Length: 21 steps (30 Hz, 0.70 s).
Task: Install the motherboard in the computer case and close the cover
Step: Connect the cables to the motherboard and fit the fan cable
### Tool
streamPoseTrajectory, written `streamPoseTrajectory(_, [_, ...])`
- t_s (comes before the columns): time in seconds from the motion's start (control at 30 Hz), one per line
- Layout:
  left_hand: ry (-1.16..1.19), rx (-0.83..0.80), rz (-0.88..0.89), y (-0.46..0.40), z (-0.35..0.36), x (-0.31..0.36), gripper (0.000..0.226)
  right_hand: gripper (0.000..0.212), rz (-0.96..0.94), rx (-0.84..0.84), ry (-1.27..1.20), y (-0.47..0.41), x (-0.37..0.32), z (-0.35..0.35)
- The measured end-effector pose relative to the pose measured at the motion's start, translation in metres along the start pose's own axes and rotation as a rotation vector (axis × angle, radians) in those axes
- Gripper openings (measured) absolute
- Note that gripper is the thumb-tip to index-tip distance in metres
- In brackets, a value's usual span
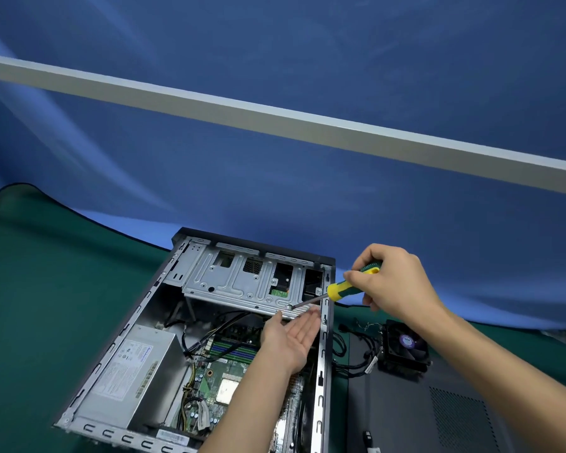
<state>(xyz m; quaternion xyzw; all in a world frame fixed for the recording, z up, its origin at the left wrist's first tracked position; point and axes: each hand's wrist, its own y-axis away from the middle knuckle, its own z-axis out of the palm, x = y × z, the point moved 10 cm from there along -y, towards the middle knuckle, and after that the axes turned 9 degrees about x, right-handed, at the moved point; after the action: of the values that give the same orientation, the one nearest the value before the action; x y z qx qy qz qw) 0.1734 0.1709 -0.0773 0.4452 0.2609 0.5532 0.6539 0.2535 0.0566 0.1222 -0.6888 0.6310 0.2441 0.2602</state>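
Observation:
An open computer case lies on its side on the green mat. Inside it, the green motherboard sits beside the silver power supply. A metal drive cage spans the case's far end. My right hand grips a yellow and green screwdriver, whose tip touches the cage's near right edge. My left hand is held palm up with straight fingers just under that edge, over the motherboard.
A black fan with cables lies on the dark case cover to the right of the case. A blue cloth hangs behind the table, crossed by a white bar. The green mat stretches left.

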Motion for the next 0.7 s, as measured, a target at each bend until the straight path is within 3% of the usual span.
streamPoseTrajectory(0.2, [-0.216,0.171,0.104,-0.015,-0.03,0.011,0.05,0.014,-0.023,-0.025,0.075,-0.011,-0.006,-0.003])
streamPoseTrajectory(0.37, [-0.237,0.158,0.156,-0.027,-0.025,0.017,0.064,0.011,-0.033,-0.055,0.165,-0.022,-0.007,-0.001])
streamPoseTrajectory(0.7, [-0.271,0.147,0.173,-0.044,-0.022,0.025,0.066,0.011,-0.061,-0.094,0.275,-0.04,-0.012,0.009])
